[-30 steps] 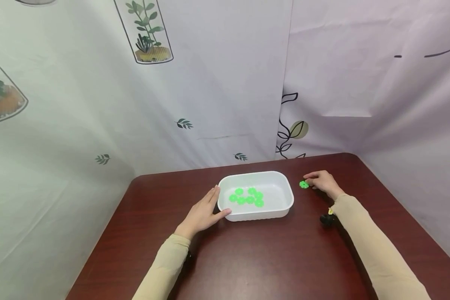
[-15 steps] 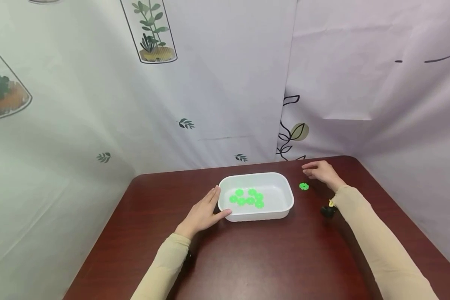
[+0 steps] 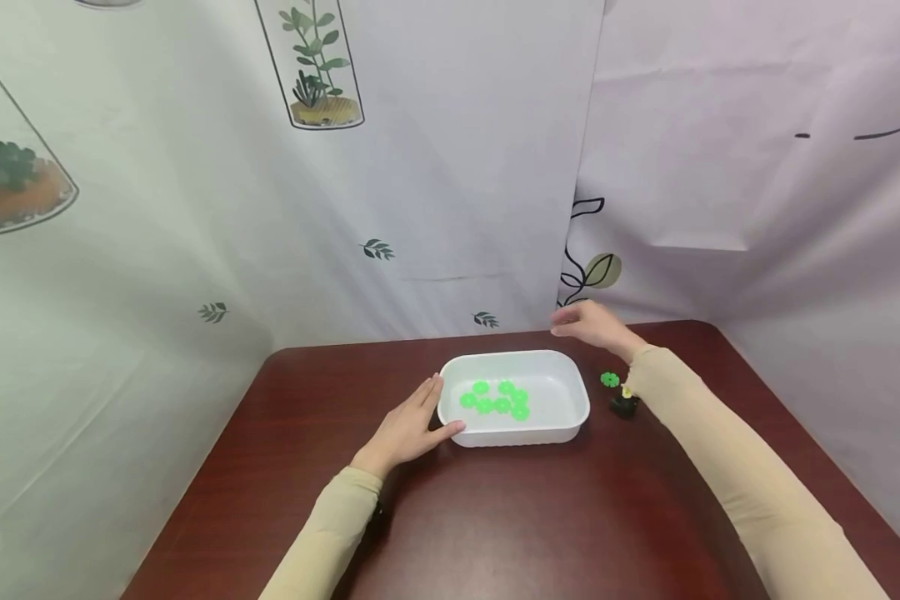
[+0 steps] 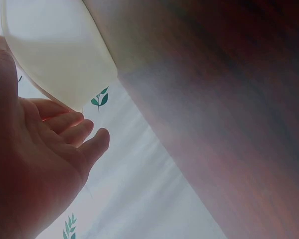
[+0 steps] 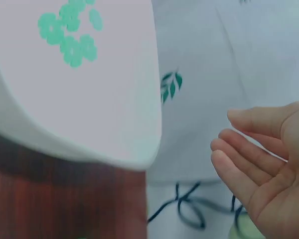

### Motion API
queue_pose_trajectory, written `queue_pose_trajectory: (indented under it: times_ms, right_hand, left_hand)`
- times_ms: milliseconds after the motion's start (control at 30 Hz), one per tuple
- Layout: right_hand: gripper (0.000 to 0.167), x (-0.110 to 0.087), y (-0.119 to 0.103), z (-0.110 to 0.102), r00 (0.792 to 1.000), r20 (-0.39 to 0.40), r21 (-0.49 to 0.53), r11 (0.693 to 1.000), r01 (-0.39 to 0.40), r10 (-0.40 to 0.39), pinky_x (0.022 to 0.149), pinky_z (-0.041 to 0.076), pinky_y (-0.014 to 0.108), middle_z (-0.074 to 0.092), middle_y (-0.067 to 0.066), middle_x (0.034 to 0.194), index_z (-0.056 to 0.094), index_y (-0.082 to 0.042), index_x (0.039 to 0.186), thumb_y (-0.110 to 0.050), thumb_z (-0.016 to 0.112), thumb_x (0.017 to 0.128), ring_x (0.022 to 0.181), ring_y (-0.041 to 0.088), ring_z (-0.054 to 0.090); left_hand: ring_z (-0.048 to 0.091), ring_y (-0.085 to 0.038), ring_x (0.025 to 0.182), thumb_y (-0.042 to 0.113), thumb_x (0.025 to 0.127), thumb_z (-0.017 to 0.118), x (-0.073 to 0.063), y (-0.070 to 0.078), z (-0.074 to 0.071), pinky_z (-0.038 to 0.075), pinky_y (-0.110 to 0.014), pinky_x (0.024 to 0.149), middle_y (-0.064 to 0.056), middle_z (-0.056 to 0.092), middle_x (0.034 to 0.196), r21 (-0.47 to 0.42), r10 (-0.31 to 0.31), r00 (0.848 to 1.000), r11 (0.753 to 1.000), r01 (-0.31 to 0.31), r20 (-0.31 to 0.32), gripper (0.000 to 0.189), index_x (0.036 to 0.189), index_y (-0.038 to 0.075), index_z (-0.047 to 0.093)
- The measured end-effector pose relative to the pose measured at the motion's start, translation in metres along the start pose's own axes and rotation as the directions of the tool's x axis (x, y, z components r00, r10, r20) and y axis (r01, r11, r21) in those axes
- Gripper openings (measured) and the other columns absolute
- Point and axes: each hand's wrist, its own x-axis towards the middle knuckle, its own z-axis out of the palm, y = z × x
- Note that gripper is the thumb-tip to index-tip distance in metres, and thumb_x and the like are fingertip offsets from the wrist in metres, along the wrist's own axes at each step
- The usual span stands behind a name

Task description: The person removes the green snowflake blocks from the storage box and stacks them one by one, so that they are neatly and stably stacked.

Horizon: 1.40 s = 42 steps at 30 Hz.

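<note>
A white plastic tray [image 3: 513, 437] stands on the table with several green flower-shaped pieces [image 3: 502, 405] lying flat inside. My left hand [image 3: 405, 429] rests against its left end, fingers straight along the outer wall and thumb at the front rim. In the left wrist view those fingers [image 4: 72, 124] touch the tray's underside edge. Raised above the tray's back right corner, my right hand [image 3: 596, 327] has relaxed, slightly bent fingers. The right wrist view shows nothing between its thumb and fingers [image 5: 239, 164]. One more green flower-shaped piece [image 3: 610, 379] lies on the table right of the tray.
The dark red wooden table [image 3: 480, 517] meets a white patterned curtain [image 3: 435, 167] at its back edge. A small black object with a yellow part [image 3: 624, 405] shows under the right sleeve [image 3: 720, 442], close to the lone green piece.
My right hand has left the green piece on the table, risen, and moved left to the tray's back right corner. The left hand stays at the tray; the head view has shifted slightly.
</note>
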Motion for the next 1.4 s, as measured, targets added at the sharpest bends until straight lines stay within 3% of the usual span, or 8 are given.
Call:
queue_pose_trajectory:
  times_ms: [233,433,567,800,1033,1267,1400]
  right_hand:
    - [0.043,0.015,-0.033,0.018,0.981,0.141,-0.056,0.988,0.145,-0.136,0.103,0.045,0.054,0.065,0.016,0.131,0.065,-0.002,0.133,-0.023,0.070,0.096,0.125,0.037,0.058]
    - [0.038,0.028,-0.042,0.038,0.928,0.288,-0.081,0.960,0.270,-0.237,0.095,0.053,0.043,0.068,0.015,0.128,0.068,-0.002,0.129,-0.016,0.072,0.095,0.116,0.030,0.066]
    - [0.035,0.033,-0.042,0.049,0.895,0.364,-0.092,0.945,0.313,-0.260,0.092,0.055,0.038,0.069,0.017,0.125,0.070,0.000,0.126,-0.010,0.073,0.093,0.113,0.030,0.067]
    - [0.037,0.039,-0.045,0.063,0.864,0.462,-0.136,0.946,0.294,-0.202,0.095,0.053,0.037,0.069,0.014,0.126,0.068,0.001,0.128,-0.009,0.073,0.092,0.114,0.025,0.067]
    - [0.040,0.042,-0.051,0.073,0.838,0.533,-0.263,0.917,0.300,-0.121,0.098,0.051,0.038,0.068,0.007,0.128,0.068,-0.004,0.130,-0.007,0.074,0.090,0.117,0.023,0.063]
    - [0.036,0.039,-0.050,0.085,0.825,0.565,-0.370,0.892,0.259,-0.006,0.097,0.050,0.037,0.070,0.002,0.119,0.074,-0.010,0.123,-0.004,0.075,0.087,0.115,0.020,0.061]
    - [0.037,0.039,-0.046,0.090,0.831,0.556,-0.392,0.880,0.268,-0.005,0.097,0.051,0.037,0.070,0.003,0.117,0.075,-0.010,0.120,-0.001,0.075,0.084,0.112,0.019,0.062]
  left_hand:
    - [0.026,-0.025,0.151,0.068,0.094,0.052,-0.003,0.000,0.000,0.034,-0.044,0.115,-0.015,0.026,0.164,-0.004,0.005,1.000,1.000,-0.005,-0.003,0.097,0.158,0.001,0.026]
    - [0.026,-0.025,0.150,0.071,0.094,0.051,-0.002,0.001,-0.002,0.036,-0.044,0.114,-0.014,0.026,0.164,-0.009,0.007,1.000,1.000,-0.007,-0.006,0.097,0.158,0.002,0.027]
    - [0.027,-0.025,0.150,0.074,0.093,0.046,0.000,0.001,0.000,0.038,-0.044,0.112,-0.014,0.027,0.164,-0.006,0.016,1.000,1.000,-0.016,-0.009,0.099,0.159,0.002,0.027]
    - [0.027,-0.025,0.150,0.076,0.093,0.045,0.000,-0.001,0.001,0.039,-0.045,0.112,-0.014,0.027,0.164,-0.009,0.011,1.000,1.000,-0.011,-0.011,0.100,0.158,0.003,0.027]
    - [0.028,-0.025,0.150,0.073,0.093,0.048,-0.002,-0.001,-0.001,0.038,-0.044,0.112,-0.013,0.027,0.164,-0.005,0.003,1.000,1.000,-0.003,-0.017,0.098,0.159,0.003,0.027]
    - [0.027,-0.024,0.150,0.069,0.094,0.052,-0.003,0.001,-0.001,0.036,-0.043,0.114,-0.014,0.027,0.164,0.009,0.005,1.000,1.000,-0.005,-0.010,0.096,0.158,0.001,0.027]
    - [0.028,-0.024,0.150,0.068,0.094,0.053,-0.004,0.001,0.000,0.036,-0.042,0.114,-0.014,0.027,0.163,0.005,0.007,1.000,1.000,-0.007,-0.017,0.096,0.158,0.001,0.028]
